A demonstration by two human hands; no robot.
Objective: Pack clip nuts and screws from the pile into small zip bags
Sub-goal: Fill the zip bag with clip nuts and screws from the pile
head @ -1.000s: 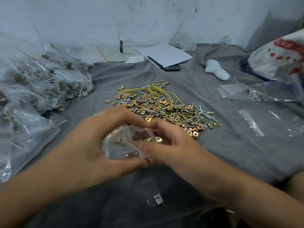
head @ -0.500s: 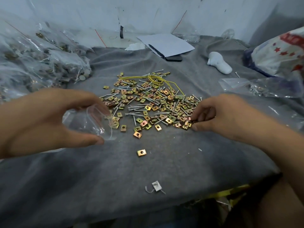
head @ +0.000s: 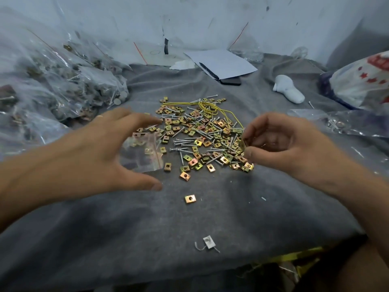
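A pile of gold clip nuts and silver screws [head: 200, 138] lies on the grey cloth [head: 147, 228]. A small clear zip bag [head: 143, 153] with a few nuts in it sits at the pile's left edge. My left hand [head: 99, 152] is spread around the bag, thumb and fingers apart and not pressing it. At the pile's right edge my right hand [head: 284, 144] is curled, with index finger and thumb pinching a clip nut [head: 244, 142]. One stray clip nut [head: 190, 198] lies alone nearer to me.
Heaped filled bags [head: 63, 81] crowd the left side. Yellow wire [head: 212, 108] lies on the pile's far side. Paper [head: 221, 62] over a dark phone [head: 230, 81], a white object [head: 288, 91], a red-starred bag [head: 362, 81] and clear bags [head: 341, 123] sit behind and right. A white tag [head: 208, 242] lies near the cloth's front edge.
The hands parted from holding the bag together. My right hand went to the pile's right edge and pinched a nut. My left hand carried the bag toward the pile and spread its fingers.
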